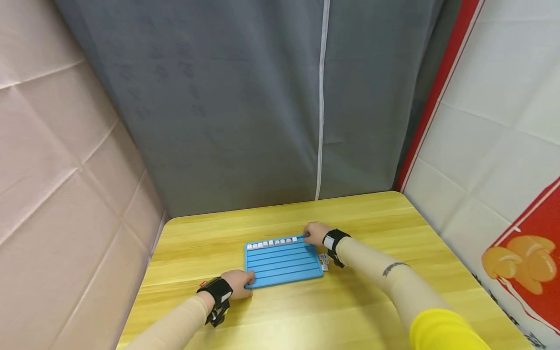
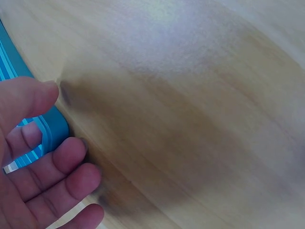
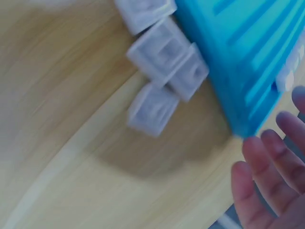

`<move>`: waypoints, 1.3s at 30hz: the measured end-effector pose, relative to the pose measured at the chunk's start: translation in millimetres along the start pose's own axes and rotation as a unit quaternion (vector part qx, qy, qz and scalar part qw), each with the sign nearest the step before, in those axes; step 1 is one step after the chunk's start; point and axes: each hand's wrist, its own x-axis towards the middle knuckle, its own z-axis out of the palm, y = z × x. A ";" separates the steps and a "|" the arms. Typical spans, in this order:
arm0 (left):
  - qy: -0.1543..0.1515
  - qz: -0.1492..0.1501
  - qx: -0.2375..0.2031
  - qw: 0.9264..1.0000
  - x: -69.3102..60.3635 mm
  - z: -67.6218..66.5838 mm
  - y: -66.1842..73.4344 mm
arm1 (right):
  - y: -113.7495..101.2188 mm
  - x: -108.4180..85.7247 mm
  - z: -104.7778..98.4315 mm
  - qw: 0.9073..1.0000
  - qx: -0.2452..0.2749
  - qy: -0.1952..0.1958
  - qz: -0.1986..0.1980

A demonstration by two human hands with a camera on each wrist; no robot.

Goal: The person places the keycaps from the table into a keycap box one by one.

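A blue ridged tray (image 1: 282, 262) lies on the table, with several small white keycap-like pieces (image 1: 271, 243) in a row along its far edge. My left hand (image 1: 238, 283) grips the tray's near left corner; in the left wrist view the thumb (image 2: 45, 93) is above the rim and a finger passes behind it. At the far right corner is my right hand (image 1: 317, 233), its fingers (image 3: 274, 162) loosely extended beside the corner in the right wrist view, with nothing seen between them. Several loose white pieces (image 3: 164, 52) lie against the tray's right side, hollow faces showing.
The yellow wood-grain table (image 1: 210, 243) backs onto a grey curtain (image 1: 245, 121). Pale fabric walls stand at the left (image 1: 65, 146) and right (image 1: 481, 121). A small red object (image 1: 203, 283) shows beside the left wrist strap.
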 end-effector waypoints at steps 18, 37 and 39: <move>0.025 0.005 -0.015 1.000 -9.2 -1.9 -1.6 | 28.0 -37.9 2.1 0.993 -0.082 -0.084 -0.020; 0.023 -0.014 -0.007 1.000 -9.4 -3.4 -10.2 | 23.2 -34.4 19.1 0.993 -0.077 0.004 -0.089; 0.019 -0.018 -0.007 1.000 -8.8 -4.1 -9.7 | 26.0 -32.4 18.7 0.993 -0.071 -0.001 -0.092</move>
